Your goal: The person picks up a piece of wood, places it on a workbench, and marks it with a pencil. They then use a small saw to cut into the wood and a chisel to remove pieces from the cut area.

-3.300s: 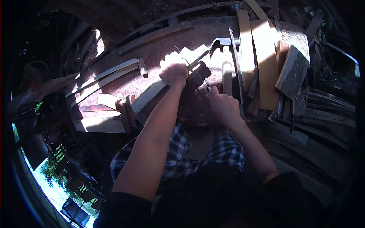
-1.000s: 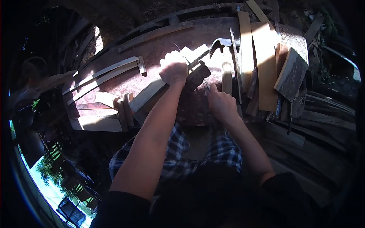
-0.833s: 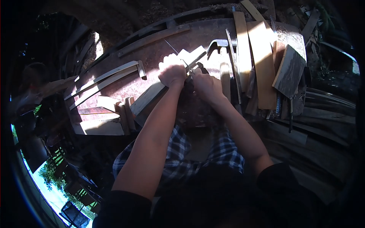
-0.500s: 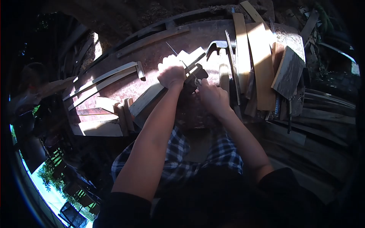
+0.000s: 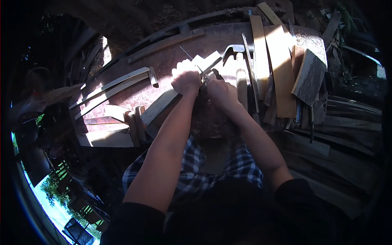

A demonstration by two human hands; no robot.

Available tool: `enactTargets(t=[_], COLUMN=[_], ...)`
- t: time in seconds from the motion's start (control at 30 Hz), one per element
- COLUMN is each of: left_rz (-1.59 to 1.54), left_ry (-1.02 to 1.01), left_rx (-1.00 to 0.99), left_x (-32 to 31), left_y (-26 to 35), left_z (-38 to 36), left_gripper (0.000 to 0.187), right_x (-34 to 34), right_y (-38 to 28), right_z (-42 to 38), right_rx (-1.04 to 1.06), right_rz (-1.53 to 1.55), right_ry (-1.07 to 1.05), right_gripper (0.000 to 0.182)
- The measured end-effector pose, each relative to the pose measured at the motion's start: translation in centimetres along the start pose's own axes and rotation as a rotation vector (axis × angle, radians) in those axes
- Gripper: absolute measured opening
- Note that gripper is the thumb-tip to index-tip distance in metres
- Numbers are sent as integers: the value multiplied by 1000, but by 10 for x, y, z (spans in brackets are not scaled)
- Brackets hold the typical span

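Observation:
My left hand (image 5: 186,77) is closed over a long wooden piece (image 5: 161,104) that lies slantwise on the work table. The wood's pale far end (image 5: 210,61) shows beyond my knuckles. A thin dark rod or blade (image 5: 185,52) sticks out above my left hand; which hand holds it, if either, is hidden. Close beside, my right hand (image 5: 221,93) has its fingers curled against the wood, around something small that I cannot make out. A hammer (image 5: 241,75) lies just right of my right hand, its dark claw head away from me.
On the right of the table (image 5: 204,122) lie several boards (image 5: 281,73), with a wide plank (image 5: 309,77) tilted over them. A wooden frame piece (image 5: 114,87) and stacked blocks (image 5: 108,136) are at the left. A long strip (image 5: 165,45) lies along the far edge.
My right hand has moved up and left, closer to my left hand, covering more of the dark part beside the wood. My left hand stays on the wood. The view has shifted slightly.

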State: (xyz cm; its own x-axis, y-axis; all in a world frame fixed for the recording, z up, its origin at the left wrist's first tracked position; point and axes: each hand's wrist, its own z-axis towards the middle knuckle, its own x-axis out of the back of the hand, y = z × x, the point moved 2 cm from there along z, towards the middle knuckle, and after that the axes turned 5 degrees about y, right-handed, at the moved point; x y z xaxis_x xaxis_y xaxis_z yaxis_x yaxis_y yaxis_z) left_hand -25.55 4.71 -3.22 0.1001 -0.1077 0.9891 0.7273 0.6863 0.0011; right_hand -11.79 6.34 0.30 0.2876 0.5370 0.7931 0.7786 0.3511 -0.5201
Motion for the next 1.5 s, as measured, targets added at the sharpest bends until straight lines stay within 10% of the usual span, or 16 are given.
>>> enactTargets(t=[1.5], left_rz=[53], left_ry=[-18], left_rx=[-7], left_x=[-3], left_y=[1], left_z=[-1], left_gripper=[19], right_x=[5], right_y=[13], right_z=[-36], right_rx=[-43], right_rz=[20], right_ry=[18], right_gripper=[17])
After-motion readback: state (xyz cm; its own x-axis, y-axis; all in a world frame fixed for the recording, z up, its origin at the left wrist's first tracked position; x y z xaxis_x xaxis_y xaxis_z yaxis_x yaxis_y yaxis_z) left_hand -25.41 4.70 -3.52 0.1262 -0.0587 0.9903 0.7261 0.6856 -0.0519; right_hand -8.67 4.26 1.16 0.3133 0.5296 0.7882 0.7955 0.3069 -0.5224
